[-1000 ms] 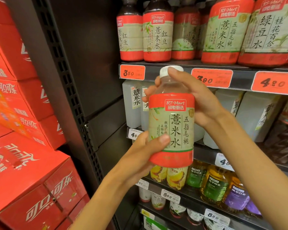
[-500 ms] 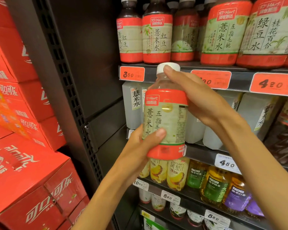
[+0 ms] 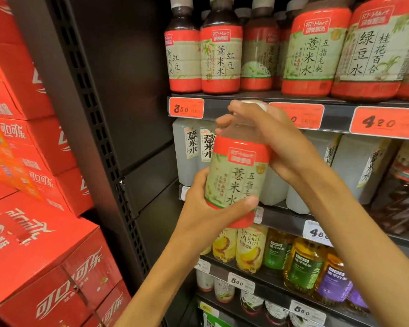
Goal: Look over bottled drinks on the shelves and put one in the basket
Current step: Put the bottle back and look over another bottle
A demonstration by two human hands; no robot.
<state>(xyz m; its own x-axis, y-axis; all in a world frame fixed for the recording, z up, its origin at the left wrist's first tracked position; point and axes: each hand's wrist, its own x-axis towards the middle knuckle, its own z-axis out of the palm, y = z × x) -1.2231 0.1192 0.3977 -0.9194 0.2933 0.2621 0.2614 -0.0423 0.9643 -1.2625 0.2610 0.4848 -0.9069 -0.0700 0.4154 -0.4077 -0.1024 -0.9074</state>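
1. A person is holding a bottle (image 3: 236, 180) up in front of the shelves, slightly tilted, with its cap end leaning right, level with the second shelf from the top.
2. The bottle is clear plastic with a pale, cloudy drink showing at its shoulder; a wrap label is covering most of the body, red at the top and bottom with a pale green middle.
3. The left hand (image 3: 208, 213) is gripping the lower part of the bottle, its fingers behind the label and its thumb lying across the front near the bottom red band.
4. The right hand (image 3: 276, 142) is closing over the neck and cap, its fingers curling round the top so that only a sliver of white cap is showing.
5. The label's red band is reading "RT-Mart" above smaller Chinese characters; the large black characters below are reading 薏米水, with 五指毛 beside them.
6. Matching bottles on the top shelf (image 3: 257, 96) are carrying the same "RT-Mart" band; their labels are reading 薏米水 红豆, 薏米水 五指毛桃 and 绿豆水 桂花百合.
7. Orange price tags (image 3: 186, 107) on that shelf edge are showing 3.50 and 4.20.
8. White bottles behind the held one are also marked 薏米水; lower price tags are reading 5.50.
9. Red cartons (image 3: 40, 263) stacked at the left are showing 可口可乐 in white.
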